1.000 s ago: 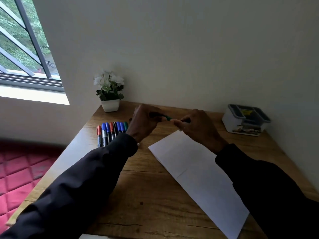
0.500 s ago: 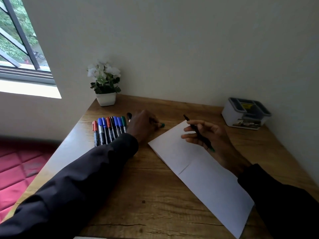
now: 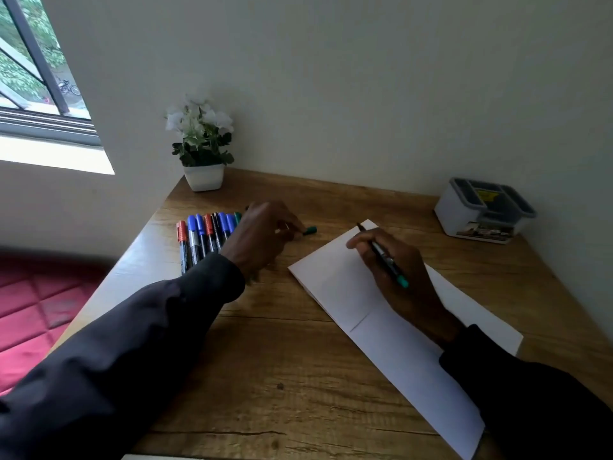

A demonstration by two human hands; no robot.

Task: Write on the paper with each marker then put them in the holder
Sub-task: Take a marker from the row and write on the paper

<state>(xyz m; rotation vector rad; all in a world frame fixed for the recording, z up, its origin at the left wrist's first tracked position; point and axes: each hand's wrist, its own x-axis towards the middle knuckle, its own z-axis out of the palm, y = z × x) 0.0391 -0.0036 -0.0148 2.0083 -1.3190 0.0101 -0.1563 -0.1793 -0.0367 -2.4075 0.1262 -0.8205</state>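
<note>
A white sheet of paper [image 3: 391,330] lies at an angle on the wooden desk [image 3: 285,366]. My right hand [image 3: 394,270] rests on its upper part and grips an uncapped green marker [image 3: 386,258], tip pointing at the paper's far corner. My left hand [image 3: 262,237] lies on the desk left of the paper with the green cap [image 3: 310,230] at its fingertips. A row of several capped markers [image 3: 205,237], red, blue and black, lies left of that hand. The grey and white holder [image 3: 482,210] stands at the desk's far right.
A small white pot with white flowers [image 3: 203,151] stands at the desk's back left corner by the wall. A window is at the upper left. Red cushioned flooring shows beyond the desk's left edge.
My hands pulled the cap off the marker and parted. The left hand went down to the desk with the cap; the right brought the marker onto the paper.
</note>
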